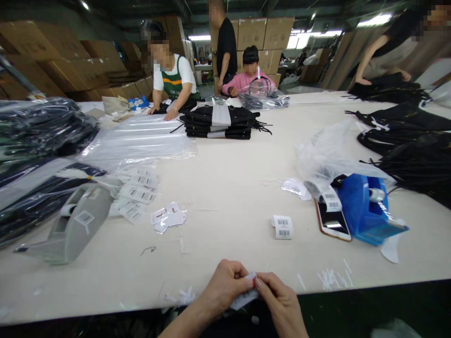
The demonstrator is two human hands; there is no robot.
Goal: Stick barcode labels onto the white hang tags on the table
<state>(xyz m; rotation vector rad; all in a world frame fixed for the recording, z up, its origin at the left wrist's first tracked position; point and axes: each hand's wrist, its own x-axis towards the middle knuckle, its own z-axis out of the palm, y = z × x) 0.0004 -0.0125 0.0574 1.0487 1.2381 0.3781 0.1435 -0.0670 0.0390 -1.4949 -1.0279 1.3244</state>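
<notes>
Both hands meet at the table's front edge. My left hand (pixel 227 281) is closed, thumb and fingers pinching a small white paper tag (pixel 243 299) with a bit of red at its top corner. My right hand (pixel 276 293) is closed too, its thumb and forefinger pinching that same corner. Print on the tag is too small to read. Ahead of my hands lies a curled strip of barcode labels (pixel 283 227). A small pile of white hang tags (pixel 168 217) lies to the left.
A grey tape dispenser (pixel 79 220) stands left, beside barcode tags (pixel 139 192). On the right are a blue tape dispenser (pixel 366 206) and a phone (pixel 334 220). Black garments (pixel 220 122) are stacked farther back, near clear plastic bags (pixel 137 138). Several people work around the table.
</notes>
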